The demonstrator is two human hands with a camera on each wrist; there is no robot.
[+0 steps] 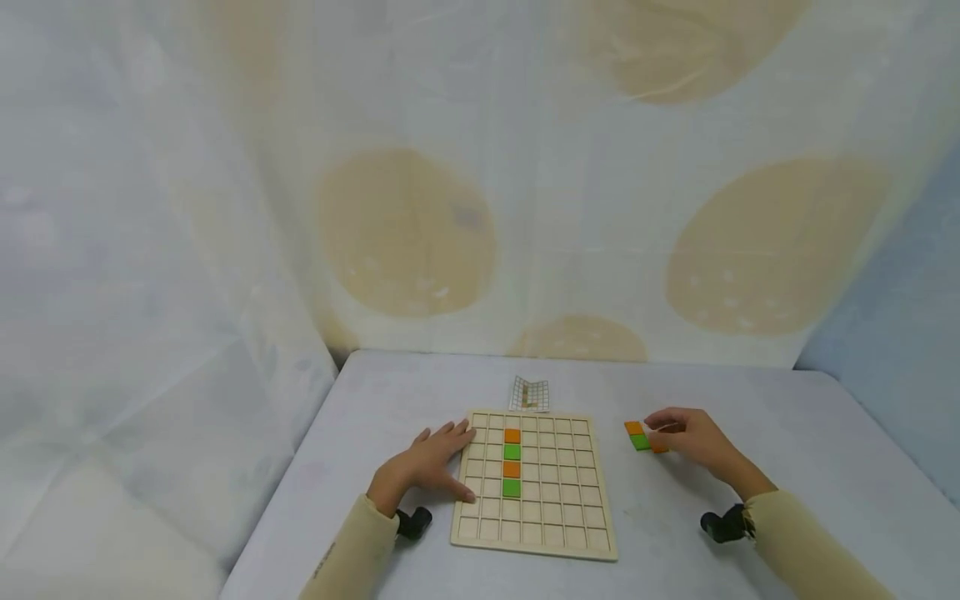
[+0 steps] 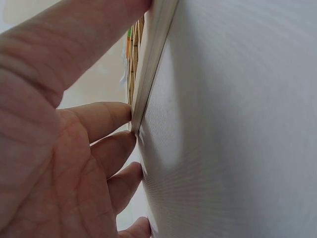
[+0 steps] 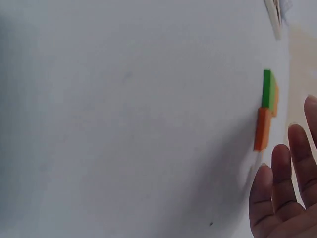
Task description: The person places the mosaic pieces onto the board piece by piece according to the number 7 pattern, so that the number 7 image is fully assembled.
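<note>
Tiles [image 1: 641, 437] loose beside relaxed right hand [image 1: 693, 437], fingers straight; left hand [image 1: 427, 467] flat, steadying board [image 1: 534, 533] edge.

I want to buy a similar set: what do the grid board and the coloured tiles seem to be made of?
Grid board: pale, unpainted wood by the look, matte, with raised strips forming the cells. Coloured tiles: flat squares in solid orange and green, evenly coloured; painted wood or plastic, the pictures cannot settle which.
</note>
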